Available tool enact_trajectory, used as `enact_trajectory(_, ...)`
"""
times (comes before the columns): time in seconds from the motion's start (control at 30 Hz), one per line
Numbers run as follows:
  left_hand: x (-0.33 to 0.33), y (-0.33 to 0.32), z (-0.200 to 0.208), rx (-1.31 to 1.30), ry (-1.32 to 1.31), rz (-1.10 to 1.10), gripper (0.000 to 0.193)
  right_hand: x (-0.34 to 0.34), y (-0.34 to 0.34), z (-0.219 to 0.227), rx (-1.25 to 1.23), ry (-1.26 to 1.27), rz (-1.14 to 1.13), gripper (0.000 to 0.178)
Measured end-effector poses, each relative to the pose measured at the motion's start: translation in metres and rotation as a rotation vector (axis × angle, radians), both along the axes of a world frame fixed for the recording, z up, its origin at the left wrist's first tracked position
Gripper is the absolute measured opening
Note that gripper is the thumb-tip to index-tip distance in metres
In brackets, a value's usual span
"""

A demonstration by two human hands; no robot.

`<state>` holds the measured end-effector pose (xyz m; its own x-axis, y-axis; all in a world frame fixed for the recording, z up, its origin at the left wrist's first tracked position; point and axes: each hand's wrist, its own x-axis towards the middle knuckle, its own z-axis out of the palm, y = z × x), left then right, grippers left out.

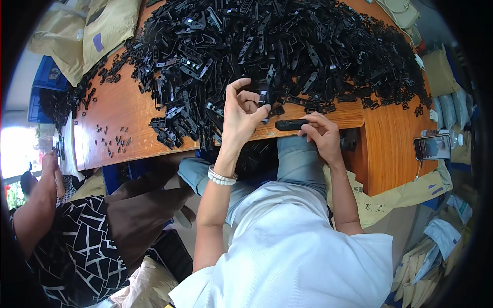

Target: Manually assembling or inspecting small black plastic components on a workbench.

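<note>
My left hand (239,114), with white bracelets at the wrist, is over the front of the pile. Its fingers curl toward the thumb around a small black plastic part (264,96), which is hard to separate from the dark pile behind. My right hand (323,135) pinches one end of a long black plastic piece (289,124). That piece lies level, just off the table's front edge and above my lap. Directly beyond both hands spreads a large heap of black plastic parts (246,56), many of them long and narrow.
Small dark pieces (113,139) are scattered on the wooden table (97,126) at left. A phone (432,147) stands at the right edge. Tan bags (105,28) occupy the far left corner; packages (436,241) are stacked right. Another person's arm (38,205) is at left.
</note>
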<state>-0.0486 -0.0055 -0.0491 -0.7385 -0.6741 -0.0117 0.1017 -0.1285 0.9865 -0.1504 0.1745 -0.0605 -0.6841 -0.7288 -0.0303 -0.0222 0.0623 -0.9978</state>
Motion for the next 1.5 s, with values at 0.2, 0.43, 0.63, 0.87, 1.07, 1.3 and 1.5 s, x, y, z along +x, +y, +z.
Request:
enact_trajectory(0.2,0.016,0.005,0.009,0.430,0.056,-0.199,0.015,0.021,-0.009,0.027,-0.124,-0.029,0.112,0.016)
enact_trajectory(0.43,0.033,0.015,0.015,0.172,-0.127,-0.271,0.029,0.032,-0.021,0.037,-0.039,0.428,0.045,0.017)
enact_trajectory(0.63,0.049,0.019,0.029,-0.218,-0.232,-0.348,0.041,0.035,-0.027,0.043,-0.022,0.513,0.056,0.021)
enact_trajectory(0.87,0.059,0.019,0.024,-0.459,-0.137,-0.334,0.036,0.037,-0.034,0.036,-0.064,0.519,0.125,0.029)
enact_trajectory(1.07,0.067,0.022,0.012,-0.196,-0.042,-0.354,0.038,0.035,-0.035,0.041,-0.021,0.463,0.186,0.022)
enact_trajectory(1.3,0.094,-0.014,0.002,-0.411,-0.037,-0.215,0.023,0.044,-0.035,0.033,0.091,0.146,0.408,0.022)
enact_trajectory(1.5,0.127,-0.145,-0.036,-0.665,-0.503,0.557,0.012,0.052,-0.028,0.017,0.220,0.066,0.429,0.021)
